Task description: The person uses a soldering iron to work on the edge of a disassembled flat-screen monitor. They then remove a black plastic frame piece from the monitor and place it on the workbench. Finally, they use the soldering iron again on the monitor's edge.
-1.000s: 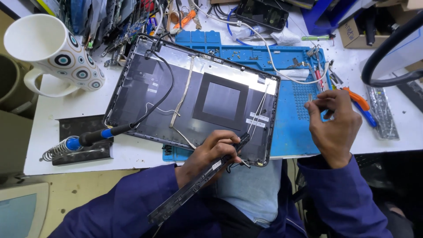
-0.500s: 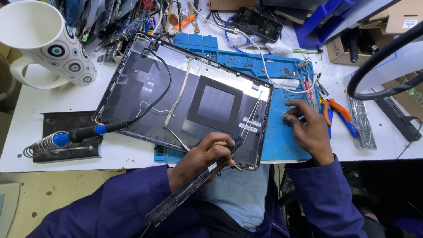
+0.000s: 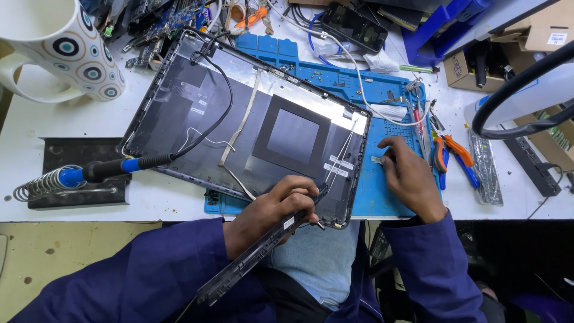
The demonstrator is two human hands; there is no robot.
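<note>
An opened laptop lid shell [image 3: 197,113] lies inside-up on a blue work mat [image 3: 388,191], with thin cables and a dark square pad on it. My left hand [image 3: 272,209] rests at the shell's near edge and grips a long black bezel strip [image 3: 251,260] that slants down toward my lap. My right hand [image 3: 409,179] lies palm-down on the blue mat to the right of the shell, with its fingertips on a small metal part [image 3: 378,160].
A soldering iron [image 3: 119,167] rests in its coil stand [image 3: 66,188] at the left. A spotted white mug [image 3: 66,48] stands at the far left. Orange-handled pliers [image 3: 449,149], a phone [image 3: 353,27], circuit boards, cardboard boxes and a black ring lamp [image 3: 526,90] crowd the back and right.
My right hand came down from near my face onto the blue mat and now touches a small part. My left hand keeps its hold on the bezel strip.
</note>
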